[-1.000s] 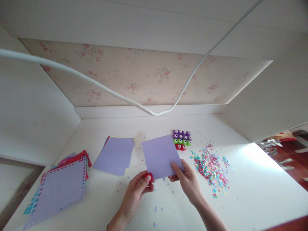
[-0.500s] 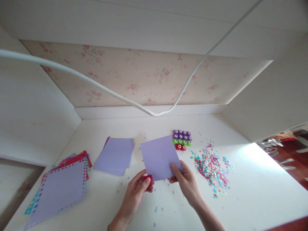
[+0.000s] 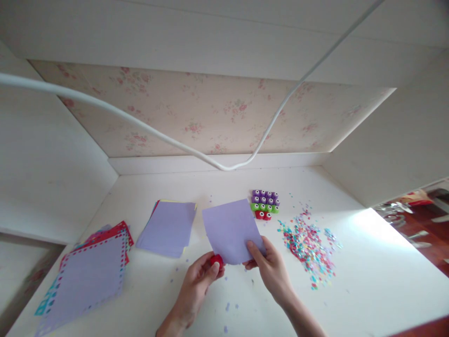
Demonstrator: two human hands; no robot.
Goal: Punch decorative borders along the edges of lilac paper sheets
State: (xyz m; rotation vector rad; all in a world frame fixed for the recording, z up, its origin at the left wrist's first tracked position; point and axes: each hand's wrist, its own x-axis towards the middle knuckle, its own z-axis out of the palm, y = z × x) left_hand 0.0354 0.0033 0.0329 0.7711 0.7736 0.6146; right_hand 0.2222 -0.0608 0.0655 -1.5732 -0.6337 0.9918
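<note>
My left hand [image 3: 201, 277] is closed around a small red craft punch [image 3: 216, 261], its thumb pressing on top. The punch sits at the lower left corner of a lavender paper sheet [image 3: 229, 229]; whether the corner is inside its slot I cannot tell. With thumb above and fingers beneath, my right hand [image 3: 268, 262] grips the sheet at its lower right. Beyond the sheet stand rows of small purple, green and red craft punches [image 3: 265, 204]. A neat stack of uncut lavender paper [image 3: 168, 229], with other colours showing at its edges, lies left of the sheet.
A pile of punched sheets [image 3: 87, 276] with holes along their edges lies at the far left. Colourful paper confetti [image 3: 308, 248] is heaped on the right of the white table [image 3: 365, 281], with lavender bits scattered near my hands. A white cable [image 3: 157, 132] hangs across the view.
The lavender sheet has shifted slightly left and toward me, along with my right hand. My left hand stays at the sheet's corner with the red craft punch.
</note>
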